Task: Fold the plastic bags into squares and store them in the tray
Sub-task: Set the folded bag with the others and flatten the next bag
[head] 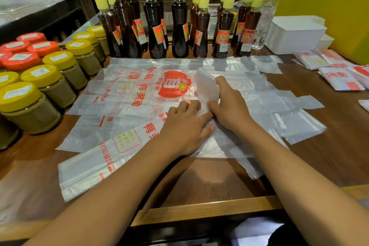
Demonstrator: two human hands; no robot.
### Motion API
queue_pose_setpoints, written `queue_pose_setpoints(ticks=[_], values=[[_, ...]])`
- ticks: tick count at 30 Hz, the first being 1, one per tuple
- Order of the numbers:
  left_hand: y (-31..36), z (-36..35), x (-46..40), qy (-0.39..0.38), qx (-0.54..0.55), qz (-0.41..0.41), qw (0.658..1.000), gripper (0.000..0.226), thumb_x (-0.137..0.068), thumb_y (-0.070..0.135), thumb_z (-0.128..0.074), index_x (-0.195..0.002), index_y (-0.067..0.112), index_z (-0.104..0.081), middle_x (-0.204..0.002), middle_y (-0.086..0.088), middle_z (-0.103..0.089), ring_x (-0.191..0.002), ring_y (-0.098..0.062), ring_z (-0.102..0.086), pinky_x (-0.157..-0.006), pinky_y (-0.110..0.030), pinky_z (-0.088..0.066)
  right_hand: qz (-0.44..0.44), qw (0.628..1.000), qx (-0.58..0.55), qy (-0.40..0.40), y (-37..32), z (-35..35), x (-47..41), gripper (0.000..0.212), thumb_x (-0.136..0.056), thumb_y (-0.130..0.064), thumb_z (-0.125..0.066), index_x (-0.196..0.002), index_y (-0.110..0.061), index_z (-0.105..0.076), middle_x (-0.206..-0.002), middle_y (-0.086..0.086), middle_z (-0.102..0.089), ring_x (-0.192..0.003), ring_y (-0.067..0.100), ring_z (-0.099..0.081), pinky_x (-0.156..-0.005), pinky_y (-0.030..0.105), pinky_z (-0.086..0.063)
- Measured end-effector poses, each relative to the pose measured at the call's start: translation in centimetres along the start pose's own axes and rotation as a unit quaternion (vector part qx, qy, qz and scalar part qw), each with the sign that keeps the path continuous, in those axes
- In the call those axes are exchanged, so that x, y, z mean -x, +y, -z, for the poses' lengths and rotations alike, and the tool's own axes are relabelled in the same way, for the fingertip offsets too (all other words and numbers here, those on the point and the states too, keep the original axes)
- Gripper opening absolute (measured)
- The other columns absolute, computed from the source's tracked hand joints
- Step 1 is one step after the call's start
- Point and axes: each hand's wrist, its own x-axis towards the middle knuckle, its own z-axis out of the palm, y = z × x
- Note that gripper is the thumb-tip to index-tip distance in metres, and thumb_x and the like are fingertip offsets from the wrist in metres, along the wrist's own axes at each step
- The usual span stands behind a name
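Several clear plastic bags with red print (127,94) lie spread and overlapping on the wooden counter. On top of them lies one bag folded into a long strip (111,158), its right end turned up into a white flap (206,86). My left hand (185,126) presses flat on the strip just left of the fold. My right hand (229,104) pinches the raised flap between thumb and fingers. A white tray (295,36) stands at the back right, and folded bag squares (339,78) lie on the counter in front of it.
Dark sauce bottles with yellow caps (179,26) line the back of the counter. Jars with yellow lids (40,86) and orange lids (22,54) crowd the left side. A clear water bottle (267,18) stands beside the tray. The counter's wooden front edge (199,211) runs near me.
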Motion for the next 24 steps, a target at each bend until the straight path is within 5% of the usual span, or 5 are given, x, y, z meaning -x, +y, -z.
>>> queue_pose_setpoints(ticks=[13,16,18,21,24], values=[[0.3,0.4,0.5,-0.003,-0.012,-0.018,1.000,0.043,-0.106,0.049,-0.026,-0.142,0.035,-0.044,-0.151,-0.005,-0.032,-0.132,-0.028,-0.029,-0.106,-0.045,-0.028,0.022,0.999,0.024,0.006,0.0,-0.4,-0.2,0.029,-0.091,-0.011,-0.062,-0.111,-0.025,-0.047,-0.095,0.003,-0.063,-0.079,0.026,-0.058,-0.067,0.043,-0.053],[-0.6,1.6,1.0,-0.020,0.108,-0.044,0.993,0.036,-0.106,0.040,-0.035,-0.135,0.034,-0.055,-0.146,0.003,-0.046,-0.128,-0.024,-0.040,-0.107,-0.045,-0.034,0.031,0.999,0.003,-0.012,0.1,-0.7,0.0,0.022,-0.089,-0.010,-0.064,-0.097,-0.026,-0.053,-0.087,-0.003,-0.061,-0.076,0.021,-0.056,-0.064,0.039,-0.050],[-1.9,3.4,2.0,0.068,0.270,-0.023,0.960,0.030,-0.102,0.029,-0.044,-0.120,0.030,-0.068,-0.116,0.013,-0.068,-0.107,-0.010,-0.060,-0.093,-0.039,-0.050,0.036,0.999,0.014,-0.025,0.3,-1.0,0.1,0.026,-0.086,-0.007,-0.065,-0.093,-0.029,-0.053,-0.085,-0.005,-0.058,-0.076,0.020,-0.054,-0.063,0.037,-0.046],[-4.4,6.1,3.2,0.371,0.302,0.061,0.876,0.026,-0.096,0.016,-0.048,-0.103,0.018,-0.072,-0.083,0.016,-0.068,-0.079,0.001,-0.062,-0.067,-0.015,-0.046,0.055,0.996,0.051,-0.038,0.1,-1.3,0.2,0.029,-0.084,-0.003,-0.065,-0.096,-0.027,-0.055,-0.085,-0.008,-0.055,-0.076,0.018,-0.052,-0.062,0.034,-0.043],[-4.9,6.3,2.5,0.371,0.243,0.082,0.893,0.022,-0.098,0.021,-0.052,-0.113,0.017,-0.068,-0.103,0.007,-0.068,-0.095,-0.009,-0.060,-0.080,-0.025,-0.048,0.091,0.988,0.118,-0.044,-0.4,-1.6,0.2,0.028,-0.086,-0.004,-0.063,-0.101,-0.025,-0.054,-0.089,-0.005,-0.054,-0.078,0.022,-0.054,-0.062,0.033,-0.042]])
